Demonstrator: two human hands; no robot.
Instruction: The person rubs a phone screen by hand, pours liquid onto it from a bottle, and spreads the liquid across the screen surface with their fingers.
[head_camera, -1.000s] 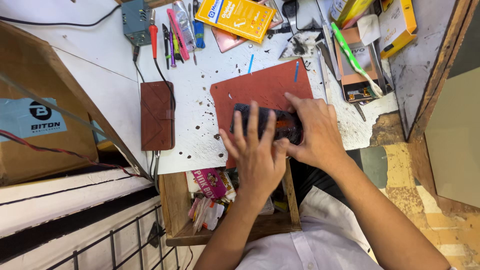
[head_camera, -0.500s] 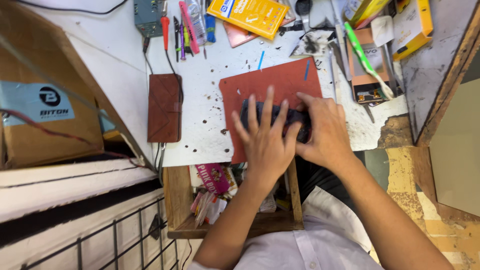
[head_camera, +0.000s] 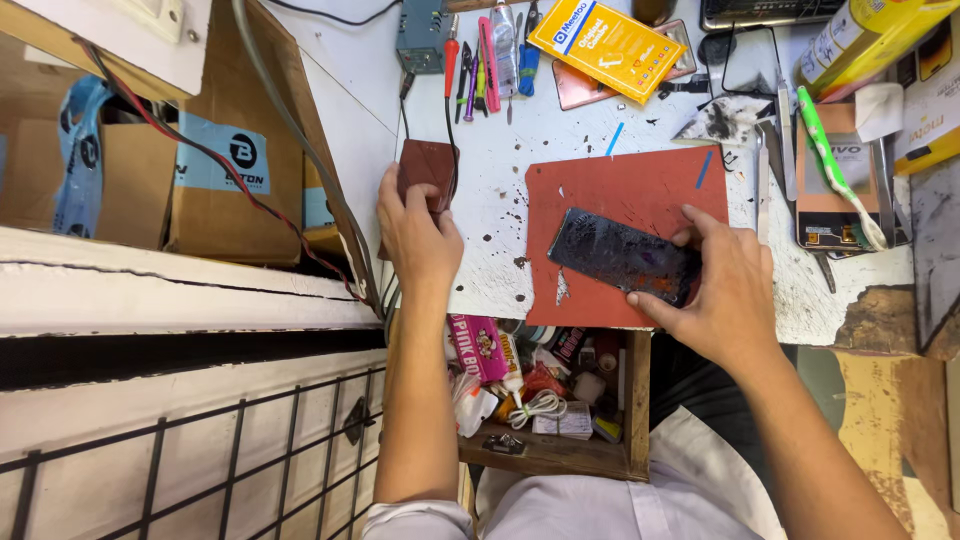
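The left hand (head_camera: 415, 230) lies on the brown pad (head_camera: 428, 170) at the left edge of the white worktop (head_camera: 490, 250), fingers curled over its near end and gripping it. A black cable (head_camera: 450, 140) runs across the pad toward the grey box (head_camera: 420, 35) at the back. Beside that box stand a few screwdrivers (head_camera: 470, 70) with red, pink and blue handles. Next along, the red mat (head_camera: 620, 185) covers the middle of the worktop, and the phone (head_camera: 620, 255) lies tilted on it, dark and scuffed face up. The right hand (head_camera: 725, 290) grasps the phone's right end, thumb on the near edge and fingers over the far edge. Below the mat an open drawer (head_camera: 630, 400) is crammed with small packets and a coiled white cord (head_camera: 540, 405). Behind the mat sits a yellow box (head_camera: 605, 45), flat on the worktop. To the right, well apart from the phone, a green toothbrush (head_camera: 830, 165) rests on a brown carton (head_camera: 835, 190).
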